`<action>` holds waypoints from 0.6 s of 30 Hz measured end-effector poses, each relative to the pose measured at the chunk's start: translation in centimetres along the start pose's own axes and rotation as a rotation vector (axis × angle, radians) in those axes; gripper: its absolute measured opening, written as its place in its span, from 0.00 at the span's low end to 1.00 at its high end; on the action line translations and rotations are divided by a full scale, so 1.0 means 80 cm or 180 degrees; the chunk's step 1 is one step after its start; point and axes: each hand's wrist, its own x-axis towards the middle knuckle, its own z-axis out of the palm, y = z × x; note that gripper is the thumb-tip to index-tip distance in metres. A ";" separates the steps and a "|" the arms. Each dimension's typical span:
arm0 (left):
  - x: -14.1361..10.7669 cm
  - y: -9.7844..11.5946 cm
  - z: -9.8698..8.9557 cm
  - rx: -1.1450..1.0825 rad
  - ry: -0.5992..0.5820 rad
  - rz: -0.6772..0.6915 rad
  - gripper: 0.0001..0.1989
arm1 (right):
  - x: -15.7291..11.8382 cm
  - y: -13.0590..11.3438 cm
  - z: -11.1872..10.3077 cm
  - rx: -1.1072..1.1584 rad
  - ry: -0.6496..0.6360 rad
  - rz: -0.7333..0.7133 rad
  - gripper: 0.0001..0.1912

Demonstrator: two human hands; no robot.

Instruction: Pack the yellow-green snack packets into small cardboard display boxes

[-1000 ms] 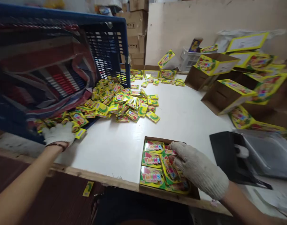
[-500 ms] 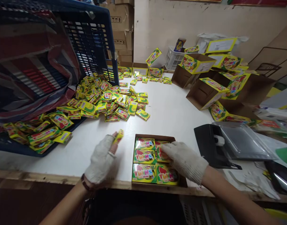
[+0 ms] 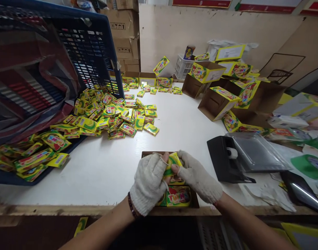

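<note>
Both hands wear white knitted gloves with bare fingertips. Above an open cardboard carton [image 3: 196, 201] at the table's front edge, my left hand [image 3: 150, 180] and my right hand [image 3: 199, 175] meet around a small yellow and green candy box [image 3: 173, 163]. The fingers of both are closed on it, and its plain green-swirl side faces up. Inside the carton lie flat boxes printed TWINS [image 3: 178, 197]; my hands cover most of the others. To the left, a heap of loose boxes [image 3: 109, 114] spills from a tipped blue crate [image 3: 103, 41].
A black tape dispenser [image 3: 221, 159] stands right of the carton, beside a clear plastic tray [image 3: 255, 152]. Several open display cartons [image 3: 218, 102] are piled at the back right. Behind them is a small white basket [image 3: 183, 66]. Brown cartons [image 3: 125, 26] are stacked at the back left.
My left hand has moved right, carrying a small candy box over the carton. My right hand has risen slightly from the packed boxes and now grips that box too. The view has shifted slightly.
</note>
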 end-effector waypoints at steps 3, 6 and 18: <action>0.021 0.012 0.001 -0.1292 -0.0317 -0.1080 0.26 | 0.003 -0.006 -0.003 0.0771 -0.0044 -0.0192 0.33; 0.041 0.014 -0.003 -0.2704 -0.1039 -0.1909 0.19 | 0.010 -0.007 -0.013 0.0652 0.0100 -0.0354 0.32; 0.003 0.001 0.012 0.1147 -0.2796 -0.0150 0.23 | 0.067 0.021 -0.029 -0.2993 -0.0469 0.0138 0.17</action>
